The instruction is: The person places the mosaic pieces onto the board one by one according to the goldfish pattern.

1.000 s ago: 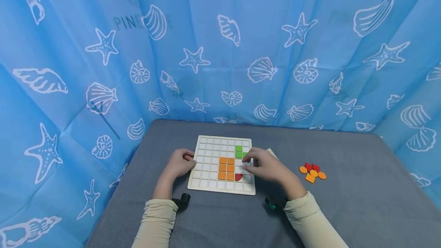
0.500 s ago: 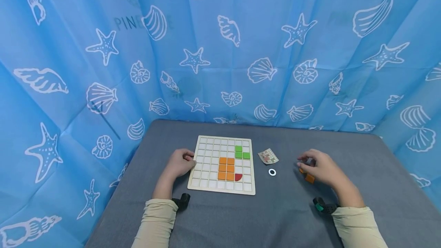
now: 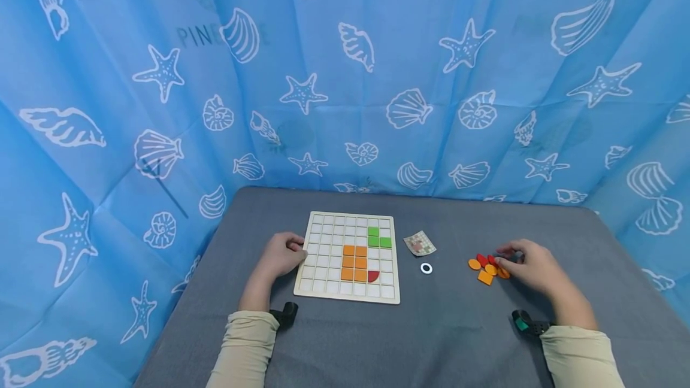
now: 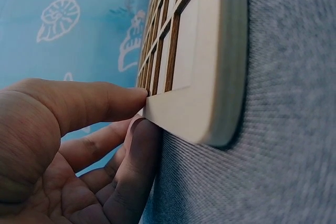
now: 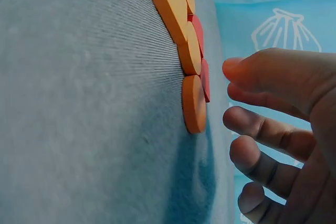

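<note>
My left hand pinches the left rim of a pale wooden grid board. In the left wrist view the thumb lies on the rim and a finger is against its edge. On the board sit a block of orange square tiles, green square tiles and a red quarter-circle tile. To the right, my right hand hovers at a small pile of loose tiles, its fingers apart with nothing between them. The pile has orange discs, an orange square and red pieces.
Between the board and the pile lie a small patterned card and a white disc with a dark centre. A grey cloth covers the table. A blue curtain with shell prints hangs behind it.
My right hand has moved from over the board to the right, past the pile's middle to its right side. The card and white disc have come into full view. My left hand has stayed put.
</note>
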`<state>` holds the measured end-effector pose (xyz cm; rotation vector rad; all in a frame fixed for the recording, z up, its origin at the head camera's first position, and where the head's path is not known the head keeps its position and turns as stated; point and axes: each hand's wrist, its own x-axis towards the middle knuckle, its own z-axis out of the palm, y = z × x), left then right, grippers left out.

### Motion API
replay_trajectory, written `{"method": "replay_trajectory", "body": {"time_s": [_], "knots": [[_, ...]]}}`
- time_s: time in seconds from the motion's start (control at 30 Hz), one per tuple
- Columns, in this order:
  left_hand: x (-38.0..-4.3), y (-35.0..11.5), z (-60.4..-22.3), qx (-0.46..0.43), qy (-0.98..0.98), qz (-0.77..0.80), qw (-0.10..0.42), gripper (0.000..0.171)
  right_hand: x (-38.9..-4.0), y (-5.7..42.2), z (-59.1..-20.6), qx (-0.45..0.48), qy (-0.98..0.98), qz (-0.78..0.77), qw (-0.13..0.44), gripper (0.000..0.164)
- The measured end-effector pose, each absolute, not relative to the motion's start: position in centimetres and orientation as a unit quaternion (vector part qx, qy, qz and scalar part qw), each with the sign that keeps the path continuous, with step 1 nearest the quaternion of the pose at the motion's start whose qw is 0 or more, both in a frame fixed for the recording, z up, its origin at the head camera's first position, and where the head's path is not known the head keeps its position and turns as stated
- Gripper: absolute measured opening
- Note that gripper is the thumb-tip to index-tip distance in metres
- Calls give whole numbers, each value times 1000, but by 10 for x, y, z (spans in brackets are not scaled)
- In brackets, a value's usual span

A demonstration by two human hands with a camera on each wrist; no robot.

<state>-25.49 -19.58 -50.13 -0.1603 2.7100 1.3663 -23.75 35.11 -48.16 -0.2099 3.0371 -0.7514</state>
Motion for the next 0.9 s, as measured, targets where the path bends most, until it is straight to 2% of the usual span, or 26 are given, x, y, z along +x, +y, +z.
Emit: {"method": "replay_trajectory", "body": {"time_s": [0.9], "knots": [[-255, -198, -502, -53, 890, 450, 55, 31, -246, 340, -483, -53, 968, -244, 36, 29]]}}
